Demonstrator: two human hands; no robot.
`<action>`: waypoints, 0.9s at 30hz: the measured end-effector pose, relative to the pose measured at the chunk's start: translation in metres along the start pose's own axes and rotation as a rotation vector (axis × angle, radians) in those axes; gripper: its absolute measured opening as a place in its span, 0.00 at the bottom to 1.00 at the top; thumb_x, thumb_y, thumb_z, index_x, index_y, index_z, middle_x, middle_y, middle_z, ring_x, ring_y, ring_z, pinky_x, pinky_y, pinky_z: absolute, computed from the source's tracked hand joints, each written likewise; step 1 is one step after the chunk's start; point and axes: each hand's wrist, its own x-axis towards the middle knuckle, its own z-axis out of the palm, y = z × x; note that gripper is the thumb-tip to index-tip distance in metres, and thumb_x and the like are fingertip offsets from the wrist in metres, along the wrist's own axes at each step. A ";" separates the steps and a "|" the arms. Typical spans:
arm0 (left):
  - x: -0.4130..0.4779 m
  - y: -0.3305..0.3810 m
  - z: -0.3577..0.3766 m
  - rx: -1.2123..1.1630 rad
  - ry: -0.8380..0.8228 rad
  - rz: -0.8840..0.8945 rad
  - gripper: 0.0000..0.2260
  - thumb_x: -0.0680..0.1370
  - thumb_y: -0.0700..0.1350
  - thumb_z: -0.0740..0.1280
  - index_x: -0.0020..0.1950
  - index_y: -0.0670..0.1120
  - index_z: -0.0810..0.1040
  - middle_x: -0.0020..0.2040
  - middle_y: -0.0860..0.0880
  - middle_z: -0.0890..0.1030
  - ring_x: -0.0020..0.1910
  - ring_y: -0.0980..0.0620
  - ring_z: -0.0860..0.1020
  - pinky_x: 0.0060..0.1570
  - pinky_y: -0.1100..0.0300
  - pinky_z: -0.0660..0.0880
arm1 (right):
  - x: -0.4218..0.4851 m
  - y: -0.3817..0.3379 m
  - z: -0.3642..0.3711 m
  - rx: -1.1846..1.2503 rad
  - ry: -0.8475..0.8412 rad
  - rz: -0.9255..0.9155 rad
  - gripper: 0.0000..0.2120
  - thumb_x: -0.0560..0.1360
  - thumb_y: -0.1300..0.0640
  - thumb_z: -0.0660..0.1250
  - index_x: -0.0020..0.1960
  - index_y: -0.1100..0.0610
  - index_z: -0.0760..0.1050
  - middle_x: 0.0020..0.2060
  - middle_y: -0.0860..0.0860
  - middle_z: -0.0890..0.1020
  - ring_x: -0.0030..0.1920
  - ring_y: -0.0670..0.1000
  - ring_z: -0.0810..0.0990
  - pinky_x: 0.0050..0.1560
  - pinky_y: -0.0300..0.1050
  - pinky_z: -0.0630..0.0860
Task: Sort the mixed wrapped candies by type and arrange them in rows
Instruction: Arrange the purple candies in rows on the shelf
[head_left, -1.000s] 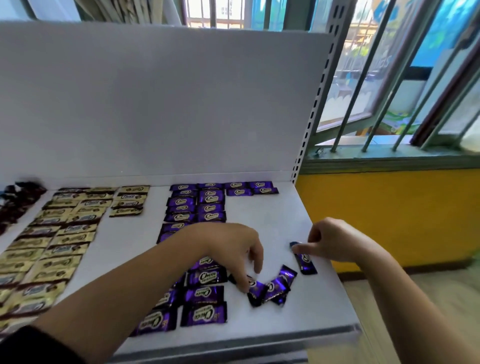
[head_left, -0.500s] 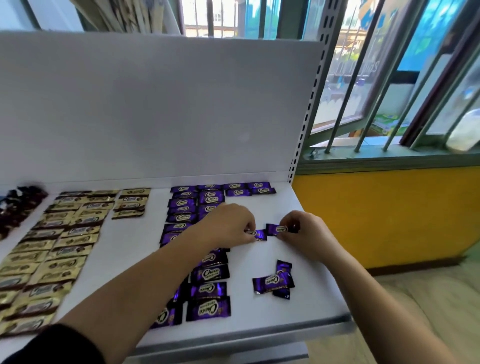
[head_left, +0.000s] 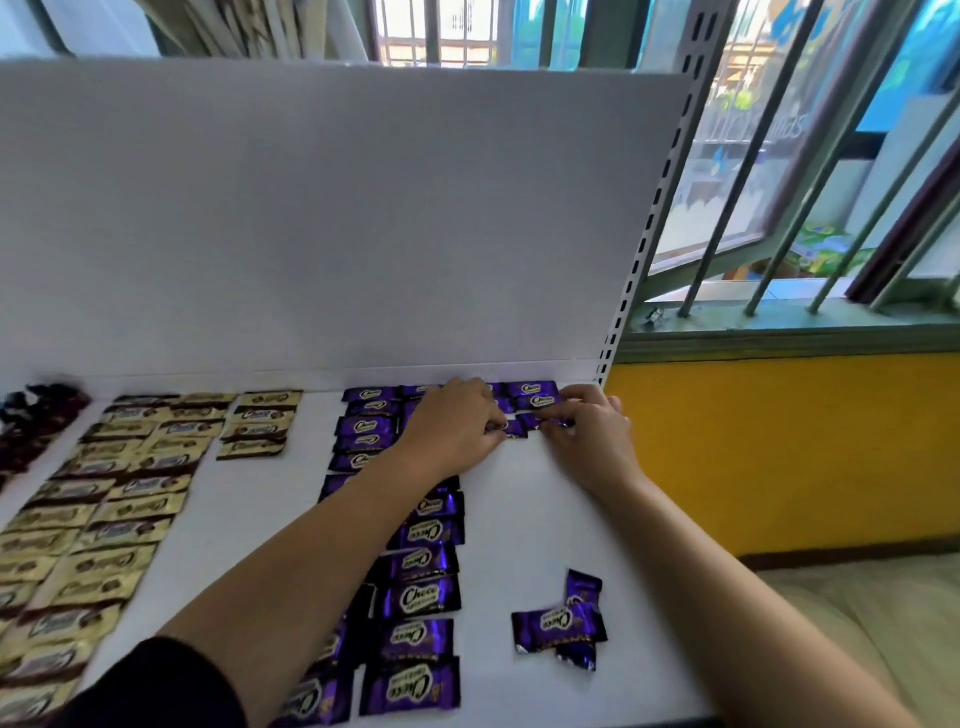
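On the white shelf (head_left: 530, 525), purple Choco candies lie in rows (head_left: 423, 597) from the back wall to the front edge. My left hand (head_left: 457, 423) pinches one purple candy (head_left: 511, 428) near the back. Beside it, my right hand (head_left: 587, 431) pinches another purple candy (head_left: 535, 420). Both candies sit just below the back rows of purple candies (head_left: 537, 395). A small loose heap of purple candies (head_left: 563, 623) lies at the front right. Gold-wrapped candies (head_left: 104, 499) fill rows on the left.
A pile of dark red candies (head_left: 31, 421) lies at the far left. A white back panel (head_left: 322, 223) rises behind the shelf, with a perforated upright (head_left: 639, 270) at its right end. Beyond are a barred window and a yellow wall (head_left: 779, 452).
Both hands picked a purple candy each from the front right and carried them toward the back rows. The loose heap at the front right has shrunk.
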 end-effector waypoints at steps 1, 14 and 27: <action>0.001 -0.002 0.001 0.001 0.001 0.000 0.12 0.78 0.54 0.65 0.59 0.54 0.82 0.61 0.52 0.76 0.61 0.49 0.71 0.59 0.52 0.68 | 0.002 -0.001 0.001 -0.009 -0.010 0.000 0.10 0.75 0.51 0.69 0.56 0.44 0.82 0.63 0.44 0.75 0.63 0.52 0.69 0.62 0.50 0.65; 0.007 -0.010 0.004 -0.029 -0.022 -0.036 0.13 0.79 0.52 0.64 0.61 0.51 0.81 0.62 0.52 0.77 0.62 0.49 0.73 0.62 0.51 0.68 | 0.006 0.004 0.006 0.003 -0.002 -0.015 0.10 0.75 0.50 0.68 0.55 0.41 0.81 0.62 0.41 0.78 0.65 0.50 0.69 0.59 0.47 0.64; -0.061 0.061 -0.035 -0.265 -0.561 0.215 0.15 0.69 0.60 0.75 0.49 0.52 0.84 0.48 0.58 0.81 0.48 0.60 0.78 0.47 0.66 0.74 | -0.058 -0.002 -0.056 0.287 -0.613 -0.147 0.11 0.71 0.58 0.71 0.41 0.41 0.82 0.48 0.43 0.81 0.49 0.44 0.80 0.55 0.43 0.77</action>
